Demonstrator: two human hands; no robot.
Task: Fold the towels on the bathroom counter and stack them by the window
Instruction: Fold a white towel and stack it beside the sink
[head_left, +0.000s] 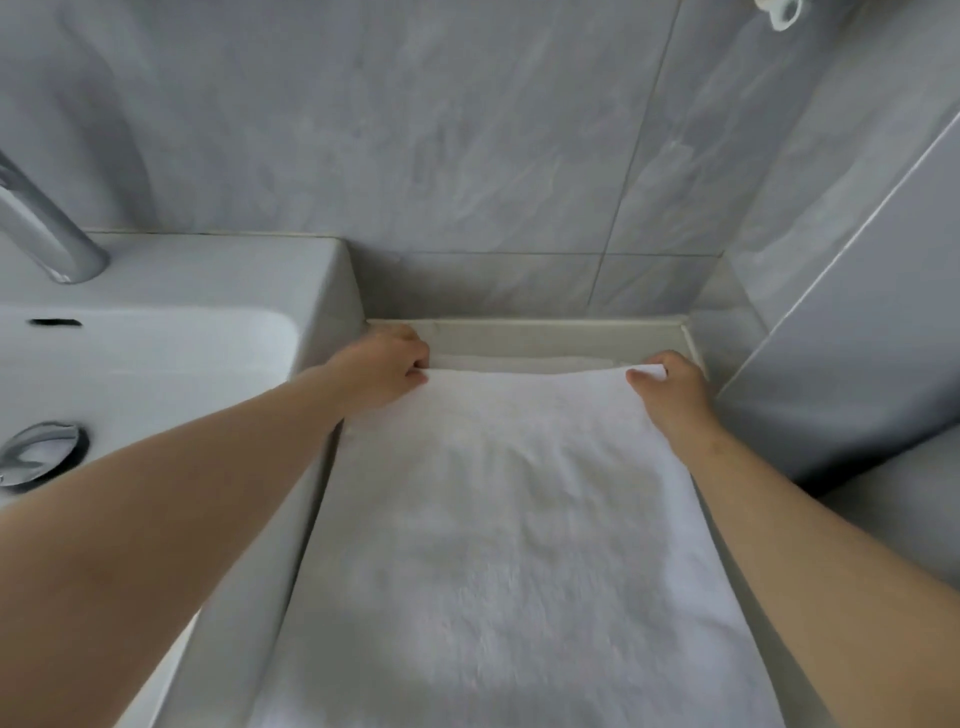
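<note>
The left hand (387, 369) and the right hand (670, 387) each pinch one far corner of the white towel (514, 519), which spreads toward the person.

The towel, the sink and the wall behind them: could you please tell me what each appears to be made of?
The towel looks like white cotton terry: soft, nubby pile with creases. The sink looks like glazed white ceramic: smooth, glossy, rounded edges. The wall appears to be grey marble-look tile, with veining and thin grout lines; real stone is possible.
</note>
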